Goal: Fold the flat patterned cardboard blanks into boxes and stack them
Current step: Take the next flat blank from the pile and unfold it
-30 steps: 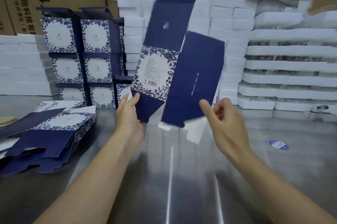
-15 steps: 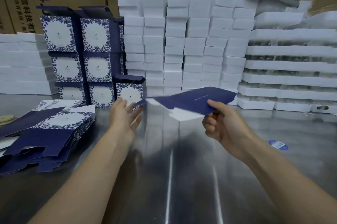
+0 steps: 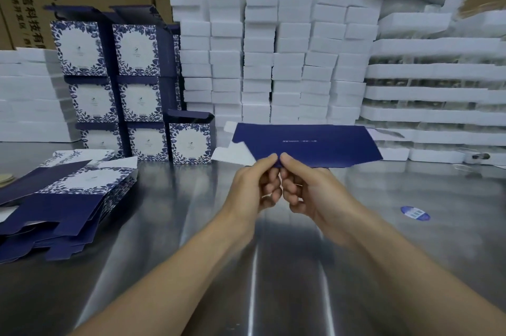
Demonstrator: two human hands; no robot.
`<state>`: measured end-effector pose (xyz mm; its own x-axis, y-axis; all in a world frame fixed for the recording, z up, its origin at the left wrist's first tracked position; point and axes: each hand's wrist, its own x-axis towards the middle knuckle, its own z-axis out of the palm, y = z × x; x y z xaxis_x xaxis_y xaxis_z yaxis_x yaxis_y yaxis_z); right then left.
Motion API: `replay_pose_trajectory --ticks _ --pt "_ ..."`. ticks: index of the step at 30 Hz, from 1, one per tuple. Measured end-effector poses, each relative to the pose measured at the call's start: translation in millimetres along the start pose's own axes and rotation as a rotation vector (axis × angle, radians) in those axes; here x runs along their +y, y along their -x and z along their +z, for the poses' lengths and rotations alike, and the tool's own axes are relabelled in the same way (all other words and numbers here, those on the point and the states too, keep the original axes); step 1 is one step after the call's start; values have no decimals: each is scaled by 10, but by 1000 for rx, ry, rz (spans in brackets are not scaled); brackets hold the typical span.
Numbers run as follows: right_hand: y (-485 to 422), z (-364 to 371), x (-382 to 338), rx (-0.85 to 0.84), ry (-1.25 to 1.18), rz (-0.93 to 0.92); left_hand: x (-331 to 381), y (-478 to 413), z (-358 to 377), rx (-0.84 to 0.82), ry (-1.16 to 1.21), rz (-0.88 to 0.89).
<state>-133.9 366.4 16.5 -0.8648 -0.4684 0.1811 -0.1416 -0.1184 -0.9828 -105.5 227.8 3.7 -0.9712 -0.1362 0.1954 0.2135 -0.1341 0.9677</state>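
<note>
Left hand [image 3: 256,185], right hand [image 3: 306,189] — side by side — pinch the blank [image 3: 309,144] at its near edge.

Passage is left along the near edge of the surface [image 3: 164,226]; the left edge is blocked by flat blanks [image 3: 68,198], the far edge by stacked boxes [image 3: 131,83] and white blocks [image 3: 273,61].

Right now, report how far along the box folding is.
Done: folded patterned boxes stand stacked at the back left. In hand: the left hand and right hand pinch the near edge of one flat navy blank, not yet opened. Left: a pile of flat blanks lies at the left of the steel table.
</note>
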Motion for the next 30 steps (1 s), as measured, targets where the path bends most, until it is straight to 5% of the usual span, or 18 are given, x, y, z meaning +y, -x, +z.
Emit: replay_pose_trajectory --ticks 9,17,24,30 --pt "-70 -62 28 154 -230 88 1 -63 -75 130 69 -19" --pt "-98 -25 84 255 -138 26 -45 -24 -27 56 73 -80" --pt "-37 84 114 76 -141 92 -25 -7 -22 81 77 -18" --pt "-5 150 101 148 -229 83 -53 30 22 47 -36 14"
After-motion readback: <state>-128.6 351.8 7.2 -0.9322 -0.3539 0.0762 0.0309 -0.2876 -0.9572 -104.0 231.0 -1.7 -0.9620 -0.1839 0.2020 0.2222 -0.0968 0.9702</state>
